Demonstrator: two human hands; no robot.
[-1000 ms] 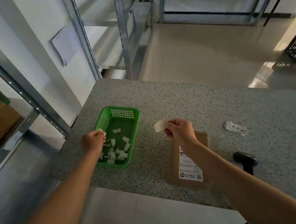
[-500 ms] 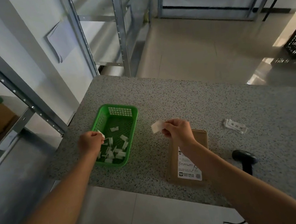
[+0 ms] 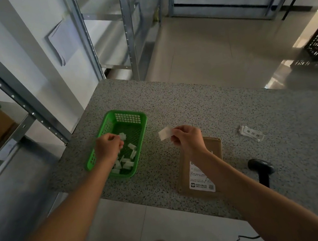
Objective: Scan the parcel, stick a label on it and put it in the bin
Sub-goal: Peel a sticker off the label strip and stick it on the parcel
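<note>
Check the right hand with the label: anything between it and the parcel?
Nothing visible. The right hand pinches the label above the far end of the parcel, which lies flat on the table. The scanner and the green basket sit off to either side.

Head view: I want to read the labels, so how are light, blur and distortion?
Head view: dim over the table, glare on the floor at right; shelving uprights bow from the wide lens; left hand slightly motion-blurred; parcel print too small to read.

Open tabletop (image 3: 203, 101) btwn green basket (image 3: 130, 115) & label strip (image 3: 251, 134); scanner (image 3: 261, 168) near front edge.
</note>
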